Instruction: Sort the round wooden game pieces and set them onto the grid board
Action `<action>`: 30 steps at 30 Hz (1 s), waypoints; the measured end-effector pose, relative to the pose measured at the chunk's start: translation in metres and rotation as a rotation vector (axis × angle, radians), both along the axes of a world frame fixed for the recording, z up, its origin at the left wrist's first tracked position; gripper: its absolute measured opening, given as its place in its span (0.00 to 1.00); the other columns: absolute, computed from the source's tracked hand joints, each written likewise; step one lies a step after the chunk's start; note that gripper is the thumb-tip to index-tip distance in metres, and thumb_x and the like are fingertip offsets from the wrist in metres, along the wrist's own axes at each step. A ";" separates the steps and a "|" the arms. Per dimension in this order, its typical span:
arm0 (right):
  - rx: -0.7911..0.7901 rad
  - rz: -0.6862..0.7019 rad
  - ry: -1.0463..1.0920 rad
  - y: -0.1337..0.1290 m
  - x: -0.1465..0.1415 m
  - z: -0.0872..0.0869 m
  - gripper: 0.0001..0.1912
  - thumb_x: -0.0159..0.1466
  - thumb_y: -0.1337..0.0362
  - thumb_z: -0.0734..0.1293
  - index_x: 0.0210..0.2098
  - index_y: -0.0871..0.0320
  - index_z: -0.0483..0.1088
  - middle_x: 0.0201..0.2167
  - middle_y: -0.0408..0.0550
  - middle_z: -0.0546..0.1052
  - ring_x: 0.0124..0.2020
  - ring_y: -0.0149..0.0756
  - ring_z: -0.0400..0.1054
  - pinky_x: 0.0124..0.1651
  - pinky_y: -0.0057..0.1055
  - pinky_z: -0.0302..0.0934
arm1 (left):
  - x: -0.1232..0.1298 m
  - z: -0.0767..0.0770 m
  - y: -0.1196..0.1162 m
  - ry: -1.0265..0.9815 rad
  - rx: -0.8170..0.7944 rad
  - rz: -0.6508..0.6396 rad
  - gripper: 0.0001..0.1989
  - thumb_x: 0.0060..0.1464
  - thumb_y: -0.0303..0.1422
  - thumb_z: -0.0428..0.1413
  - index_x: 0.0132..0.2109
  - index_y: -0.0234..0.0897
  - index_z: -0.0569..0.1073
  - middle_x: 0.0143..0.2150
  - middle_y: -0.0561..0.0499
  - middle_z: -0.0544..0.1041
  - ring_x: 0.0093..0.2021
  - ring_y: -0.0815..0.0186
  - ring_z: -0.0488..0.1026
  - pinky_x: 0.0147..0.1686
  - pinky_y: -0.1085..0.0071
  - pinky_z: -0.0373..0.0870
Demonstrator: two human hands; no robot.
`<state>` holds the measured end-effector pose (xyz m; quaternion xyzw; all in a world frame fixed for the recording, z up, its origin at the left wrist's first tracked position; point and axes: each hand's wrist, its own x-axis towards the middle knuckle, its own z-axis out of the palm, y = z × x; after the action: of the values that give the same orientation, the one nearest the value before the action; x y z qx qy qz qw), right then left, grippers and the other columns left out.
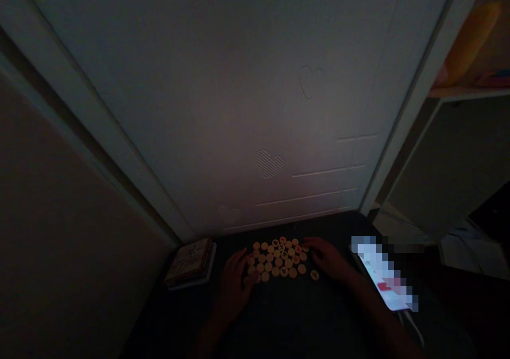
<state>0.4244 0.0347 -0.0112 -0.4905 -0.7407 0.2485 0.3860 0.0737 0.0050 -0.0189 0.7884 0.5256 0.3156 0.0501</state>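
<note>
Several round wooden Chinese chess pieces (278,262) lie close together in rough rows on a dark table; a few show red or dark markings, others look plain. My left hand (237,276) rests at their left end, fingers apart and curved around the edge pieces. At the right end is my right hand (324,254), its fingers stretched out to the rear corner of the group, where they partly cover a piece. One marked piece (314,275) sits slightly apart, just below that hand. Dim light hides the exact finger contacts.
Stacked books or boxes (190,263) stand at the table's left. A lit phone (384,282) with a white cable (414,327) lies on the right. Behind the dark table (295,316) rises a pale panel (223,109) with embossed hearts. A shelf (470,91) is at right.
</note>
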 end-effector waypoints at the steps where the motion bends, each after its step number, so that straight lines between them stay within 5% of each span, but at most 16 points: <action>1: -0.016 0.018 -0.001 0.001 0.001 -0.001 0.18 0.62 0.71 0.64 0.47 0.52 0.79 0.54 0.50 0.78 0.55 0.42 0.73 0.60 0.46 0.65 | -0.006 -0.001 -0.003 -0.005 0.008 0.025 0.23 0.62 0.40 0.56 0.63 0.44 0.67 0.64 0.43 0.69 0.64 0.49 0.65 0.61 0.45 0.66; 10: 0.008 -0.026 0.024 -0.001 0.002 -0.024 0.12 0.65 0.63 0.67 0.47 0.52 0.78 0.50 0.51 0.80 0.51 0.43 0.74 0.56 0.45 0.67 | -0.021 -0.004 -0.028 0.001 -0.045 0.099 0.13 0.59 0.43 0.59 0.47 0.42 0.76 0.36 0.49 0.78 0.37 0.57 0.76 0.41 0.58 0.75; 16: -0.047 -0.096 0.081 0.001 0.000 -0.019 0.12 0.66 0.56 0.67 0.44 0.52 0.79 0.45 0.50 0.82 0.44 0.42 0.76 0.50 0.42 0.70 | -0.018 0.002 -0.025 -0.036 -0.073 0.046 0.12 0.61 0.45 0.57 0.41 0.43 0.77 0.36 0.48 0.79 0.38 0.57 0.77 0.42 0.58 0.74; 21: -0.252 -0.234 0.514 -0.007 0.000 -0.014 0.25 0.63 0.46 0.69 0.55 0.52 0.75 0.48 0.53 0.81 0.43 0.45 0.77 0.47 0.44 0.72 | -0.020 0.000 -0.026 -0.085 -0.085 0.055 0.14 0.60 0.48 0.56 0.42 0.44 0.78 0.39 0.47 0.81 0.39 0.55 0.78 0.42 0.55 0.76; 24: -0.411 -0.180 0.872 -0.011 0.001 -0.019 0.31 0.62 0.46 0.71 0.61 0.50 0.69 0.50 0.52 0.80 0.45 0.45 0.77 0.49 0.46 0.72 | -0.020 -0.001 -0.027 -0.097 -0.096 0.067 0.14 0.61 0.47 0.56 0.42 0.43 0.77 0.38 0.47 0.80 0.38 0.56 0.78 0.41 0.56 0.77; 30: -0.490 -0.123 1.172 -0.006 0.006 -0.027 0.22 0.59 0.50 0.75 0.51 0.47 0.75 0.46 0.46 0.81 0.46 0.40 0.76 0.52 0.41 0.71 | -0.020 0.000 -0.026 -0.118 -0.073 0.068 0.13 0.61 0.46 0.56 0.43 0.44 0.77 0.39 0.48 0.80 0.39 0.57 0.78 0.42 0.58 0.77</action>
<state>0.4300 0.0285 -0.0386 -0.3889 -0.2988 0.6150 0.6174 0.0540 -0.0208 -0.0190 0.7478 0.5594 0.3436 0.0989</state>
